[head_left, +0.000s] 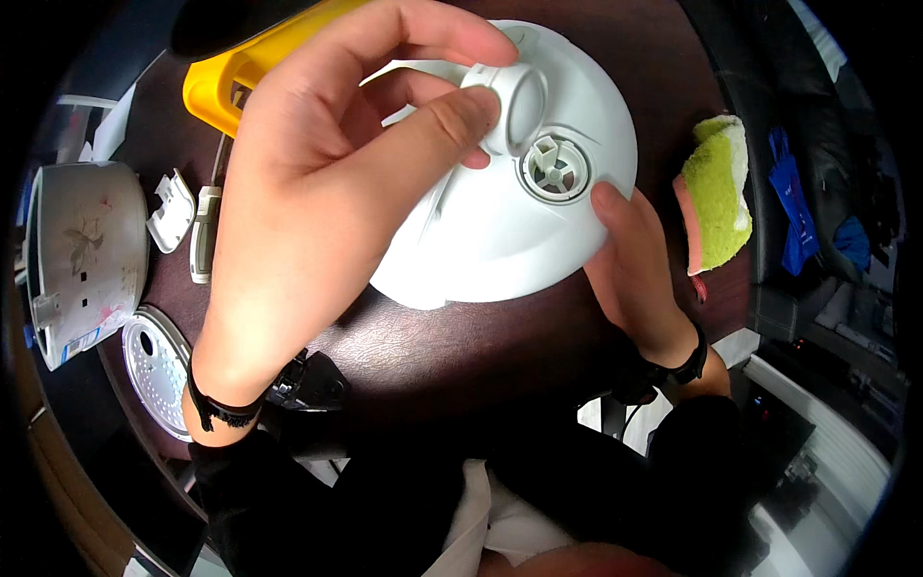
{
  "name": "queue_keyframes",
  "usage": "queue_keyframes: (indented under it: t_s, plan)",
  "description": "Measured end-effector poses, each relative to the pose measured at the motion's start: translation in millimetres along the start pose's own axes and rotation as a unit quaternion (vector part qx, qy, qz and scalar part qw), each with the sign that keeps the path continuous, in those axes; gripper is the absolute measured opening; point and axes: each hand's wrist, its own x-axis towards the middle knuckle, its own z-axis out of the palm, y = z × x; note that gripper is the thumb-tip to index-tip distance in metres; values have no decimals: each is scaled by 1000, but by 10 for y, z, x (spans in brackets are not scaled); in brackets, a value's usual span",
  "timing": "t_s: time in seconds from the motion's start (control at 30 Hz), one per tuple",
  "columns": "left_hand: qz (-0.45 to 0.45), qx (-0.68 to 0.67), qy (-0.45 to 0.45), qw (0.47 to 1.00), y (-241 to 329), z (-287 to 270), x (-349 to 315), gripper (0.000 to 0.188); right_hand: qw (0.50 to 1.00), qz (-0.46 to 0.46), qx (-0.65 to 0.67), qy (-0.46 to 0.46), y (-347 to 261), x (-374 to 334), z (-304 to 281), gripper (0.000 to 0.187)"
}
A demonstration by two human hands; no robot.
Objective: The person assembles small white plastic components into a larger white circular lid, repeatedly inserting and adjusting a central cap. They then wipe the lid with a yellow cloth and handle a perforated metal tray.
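Pinches a small white cap between the thumb and fingers of the left hand, tilting its round face toward the right. Holds it over a large white domed cover, just above and left of a spoked round opening set in that cover; cannot tell whether cap and cover touch. Rests the thumb of the right hand on the cover's right-hand edge, near the opening; cannot tell, with the other fingers mostly hidden, whether actually grasping the rim.

Has the cover lying on a dark reddish-brown tabletop. Has to the left of it a screwdriver with a grey handle, a small white plastic piece beside that, a curved white panel farther out and a perforated disc below. Has a yellow part at upper left and a fuzzy green-and-white pad at right, well apart from the cover.
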Motion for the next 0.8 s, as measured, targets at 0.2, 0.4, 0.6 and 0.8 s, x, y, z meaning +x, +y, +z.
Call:
queue_keyframes:
  t_s: [0.2,0.4,0.6,0.8]
  plan:
    - [13,-76,-34,996,-159,-20,69,24,1000,-1,2,4,-16,-6,-11,44]
    - [3,-21,-26,999,-95,8,76,24,1000,-6,8,4,6,-3,-64,43]
    - [-6,-6,-21,1000,-160,-52,69,23,1000,1,19,2,-1,7,-68,42]
    - [-10,11,-18,1000,-142,-29,70,22,1000,3,13,4,-6,7,-63,43]
